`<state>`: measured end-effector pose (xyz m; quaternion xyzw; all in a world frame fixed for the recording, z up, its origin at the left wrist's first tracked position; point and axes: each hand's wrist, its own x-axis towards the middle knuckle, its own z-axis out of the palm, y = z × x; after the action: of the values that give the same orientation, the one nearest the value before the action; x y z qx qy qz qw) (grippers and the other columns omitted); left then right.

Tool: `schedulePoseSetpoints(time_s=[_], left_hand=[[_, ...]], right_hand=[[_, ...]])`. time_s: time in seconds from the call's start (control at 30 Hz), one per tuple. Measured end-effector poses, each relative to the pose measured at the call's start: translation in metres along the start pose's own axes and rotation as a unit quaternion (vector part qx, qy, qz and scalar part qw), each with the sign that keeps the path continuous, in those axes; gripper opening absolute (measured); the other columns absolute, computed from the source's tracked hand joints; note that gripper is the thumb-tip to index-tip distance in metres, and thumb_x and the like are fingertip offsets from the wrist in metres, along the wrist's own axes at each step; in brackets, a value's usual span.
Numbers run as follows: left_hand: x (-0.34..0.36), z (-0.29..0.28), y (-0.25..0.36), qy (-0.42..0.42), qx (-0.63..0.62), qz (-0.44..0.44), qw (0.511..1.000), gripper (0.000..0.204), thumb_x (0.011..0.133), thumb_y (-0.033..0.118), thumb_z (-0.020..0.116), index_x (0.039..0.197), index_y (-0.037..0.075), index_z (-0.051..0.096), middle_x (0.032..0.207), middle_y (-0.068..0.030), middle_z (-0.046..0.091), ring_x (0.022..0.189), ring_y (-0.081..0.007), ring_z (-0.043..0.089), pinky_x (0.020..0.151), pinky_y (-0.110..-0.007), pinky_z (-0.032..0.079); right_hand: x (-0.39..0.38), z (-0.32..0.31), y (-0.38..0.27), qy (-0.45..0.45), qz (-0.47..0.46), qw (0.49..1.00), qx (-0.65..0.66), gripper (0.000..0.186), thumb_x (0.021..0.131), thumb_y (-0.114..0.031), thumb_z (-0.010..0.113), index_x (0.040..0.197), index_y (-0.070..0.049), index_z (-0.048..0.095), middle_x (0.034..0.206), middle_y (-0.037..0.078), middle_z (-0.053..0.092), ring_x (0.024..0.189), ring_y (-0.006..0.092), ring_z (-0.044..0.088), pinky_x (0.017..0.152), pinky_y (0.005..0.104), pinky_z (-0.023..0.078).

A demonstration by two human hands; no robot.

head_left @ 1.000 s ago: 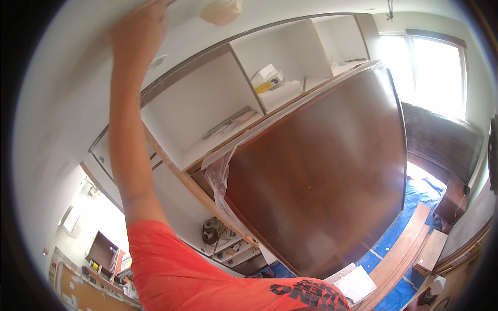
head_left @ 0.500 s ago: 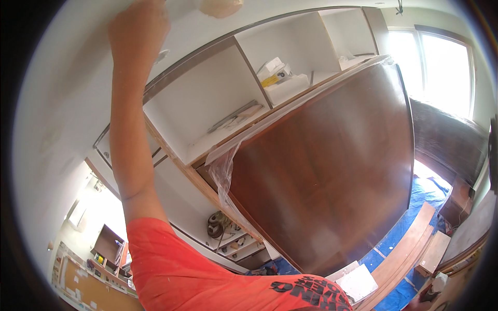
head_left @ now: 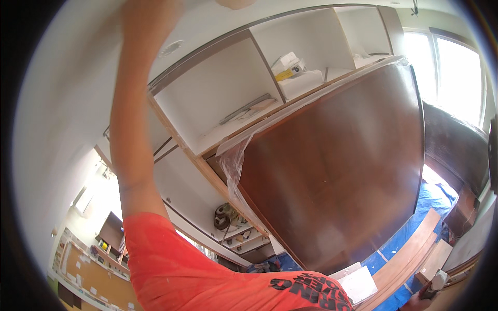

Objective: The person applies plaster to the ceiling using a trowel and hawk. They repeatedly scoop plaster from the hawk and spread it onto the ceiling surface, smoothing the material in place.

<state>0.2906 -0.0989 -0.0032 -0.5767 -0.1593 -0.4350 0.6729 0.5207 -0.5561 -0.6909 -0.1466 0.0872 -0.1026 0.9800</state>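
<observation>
My left arm, in a red sleeve, reaches straight up along the left side toward the white ceiling (head_left: 62,103). My left hand (head_left: 150,18) is close to the ceiling, blurred and cut off by the top edge, so its fingers and anything in them are hidden. A pale beige rounded thing (head_left: 235,3) shows at the top edge, to the right of that hand; its kind is unclear. Low at the right, part of my right hand (head_left: 414,302) is closed around a dark-handled tool (head_left: 429,292) with a whitish block-like end.
A large brown panel (head_left: 337,171) with plastic sheeting (head_left: 234,160) along its edge leans against open white cabinets (head_left: 218,88). Long wooden boards (head_left: 410,249) and a white box (head_left: 358,285) lie over blue tarp (head_left: 420,207). A bright window (head_left: 459,72) is at far right.
The cabinets and panel have shifted right in view. My left hand has gone slightly up and right, more of it past the top edge. The right hand and its tool show more.
</observation>
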Motion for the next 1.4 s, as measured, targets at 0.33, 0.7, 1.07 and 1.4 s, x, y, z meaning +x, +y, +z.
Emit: schedulePoseSetpoints(time_s=[0.33, 0.7, 1.07, 1.4], left_hand=[[-0.004, 0.006, 0.009, -0.055, 0.022, -0.021, 0.998, 0.027, 0.096, 0.022, 0.056, 0.119, 0.026, 0.069, 0.107, 0.0026, 0.071, 0.087, -0.0311, 0.068, 0.077, -0.042, 0.057], [-0.008, 0.001, 0.025, 0.136, -0.245, -0.069, 0.957, 0.019, 0.093, 0.023, 0.068, 0.107, 0.011, 0.072, 0.094, -0.0063, 0.074, 0.074, -0.0279, 0.070, 0.067, -0.034, 0.055], [0.020, 0.007, 0.029, 0.193, -0.114, -0.008, 0.975, 0.020, 0.094, 0.022, 0.064, 0.109, 0.011, 0.072, 0.100, -0.0057, 0.074, 0.080, -0.0305, 0.070, 0.071, -0.039, 0.057], [0.030, -0.013, 0.045, 0.088, -0.088, -0.016, 0.992, 0.021, 0.087, 0.006, 0.066, 0.108, 0.006, 0.073, 0.090, -0.0124, 0.072, 0.081, -0.0319, 0.070, 0.073, -0.041, 0.055]], right_hand=[[0.011, -0.049, 0.000, -0.069, -0.260, 0.821, -0.503, 0.056, 0.085, -0.034, 0.078, 0.121, 0.005, 0.061, 0.116, 0.019, 0.068, 0.102, 0.0328, 0.069, 0.087, 0.0447, 0.058], [-0.018, 0.002, -0.008, 0.015, -0.069, 0.988, -0.138, 0.063, 0.088, -0.051, 0.060, 0.120, 0.004, 0.063, 0.117, 0.021, 0.067, 0.106, 0.0399, 0.065, 0.096, 0.0576, 0.051], [-0.001, -0.014, 0.001, 0.016, -0.093, 0.986, -0.135, 0.056, 0.088, -0.038, 0.066, 0.123, 0.006, 0.061, 0.117, 0.021, 0.067, 0.105, 0.0373, 0.066, 0.094, 0.0537, 0.054], [0.000, -0.027, 0.005, -0.102, -0.195, 0.931, -0.293, 0.049, 0.083, -0.007, 0.078, 0.124, 0.010, 0.058, 0.114, 0.021, 0.068, 0.096, 0.0311, 0.069, 0.084, 0.0424, 0.061]])
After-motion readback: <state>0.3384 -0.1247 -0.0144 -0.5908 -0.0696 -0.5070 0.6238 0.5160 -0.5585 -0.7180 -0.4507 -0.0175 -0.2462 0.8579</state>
